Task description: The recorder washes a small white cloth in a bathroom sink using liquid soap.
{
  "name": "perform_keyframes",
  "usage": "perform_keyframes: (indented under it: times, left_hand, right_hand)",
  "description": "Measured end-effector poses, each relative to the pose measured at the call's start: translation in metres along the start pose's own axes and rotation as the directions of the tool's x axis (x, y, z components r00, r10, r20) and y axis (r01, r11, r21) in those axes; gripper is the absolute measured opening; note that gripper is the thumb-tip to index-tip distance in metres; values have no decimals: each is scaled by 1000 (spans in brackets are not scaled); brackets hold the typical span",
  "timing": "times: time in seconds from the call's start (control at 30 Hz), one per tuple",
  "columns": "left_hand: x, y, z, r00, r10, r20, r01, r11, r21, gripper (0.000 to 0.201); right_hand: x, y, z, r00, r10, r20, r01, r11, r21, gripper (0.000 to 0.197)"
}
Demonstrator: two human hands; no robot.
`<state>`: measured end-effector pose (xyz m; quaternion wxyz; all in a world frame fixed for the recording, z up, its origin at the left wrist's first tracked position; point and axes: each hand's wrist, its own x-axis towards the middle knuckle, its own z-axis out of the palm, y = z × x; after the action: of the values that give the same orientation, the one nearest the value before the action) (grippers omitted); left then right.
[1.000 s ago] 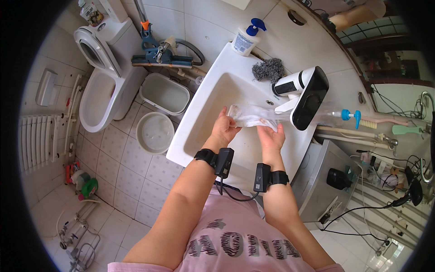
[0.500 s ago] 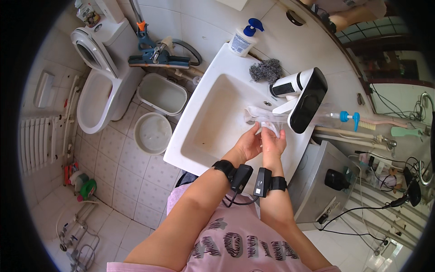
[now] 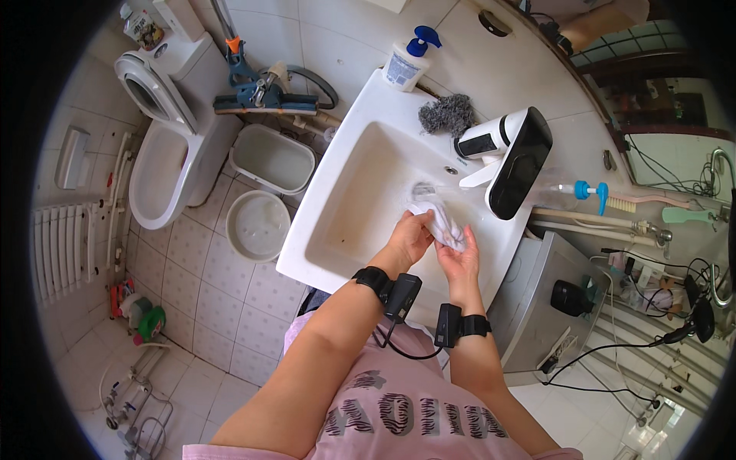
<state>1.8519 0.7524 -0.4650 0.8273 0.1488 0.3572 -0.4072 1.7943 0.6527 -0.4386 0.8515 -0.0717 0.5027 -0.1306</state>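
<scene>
Tiled bathroom, seen from above: patterned floor tiles [image 3: 222, 295] at left, plain white wall tiles [image 3: 345, 46] behind. In the middle, a white sink [image 3: 340, 165] with a faintly stained bottom. Along the left wall, a white radiator [image 3: 65, 241]; beyond, a toilet [image 3: 198, 157] with raised lid. At upper right, a mirror [image 3: 659, 84].

On the back edge of the sink, left to right: a white pump bottle [image 3: 405, 67] with dark blue head, a grey scrubber [image 3: 447, 113], a white-and-black tap [image 3: 520, 165] reaching over the basin and hiding part of its right side. Near the back wall, a mop [image 3: 264, 100]; right of the sink, a silver cabinet [image 3: 525, 307], a clear bottle [image 3: 558, 195] with light blue pump and a pink-handled brush [image 3: 625, 205]. At the wrists, black boxes [image 3: 402, 297] on straps, joined by a cable [image 3: 410, 354].

In the sink, near the drain [image 3: 422, 188], a bunched white cloth [image 3: 438, 221] between both hands. Left hand [image 3: 412, 238] with thumb and fingers closed on its left side; right hand [image 3: 458, 262] palm up, half open, fingers against its near end, impossible to tell whether gripping.

Counted: one cloth, one tap, one scrubber, two pump bottles, two wrist boxes, two floor tubs, one rectangular tub [image 3: 274, 159] and one round tub [image 3: 257, 226].
</scene>
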Motion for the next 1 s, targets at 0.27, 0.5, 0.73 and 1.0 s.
perform_keyframes:
  times: [0.27, 0.5, 0.73, 1.0]
  left_hand:
    - [-6, 13, -16, 989, 138, -51, -136, 990, 35, 28]
    - [-13, 39, -32, 986, 120, -117, -148, 953, -266, 15]
    - [-3, 29, -33, 995, 78, -59, -90, 969, -228, 27]
    - [-4, 15, -9, 994, 108, -23, -110, 987, -116, 39]
  right_hand:
    - [14, 5, 8, 996, 80, 47, -63, 956, -287, 25]
    - [9, 18, 37, 987, 72, 146, -62, 995, -76, 33]
    - [13, 18, 34, 990, -18, 141, 10, 998, 57, 37]
    - [7, -11, 14, 982, -81, 173, 56, 988, 141, 39]
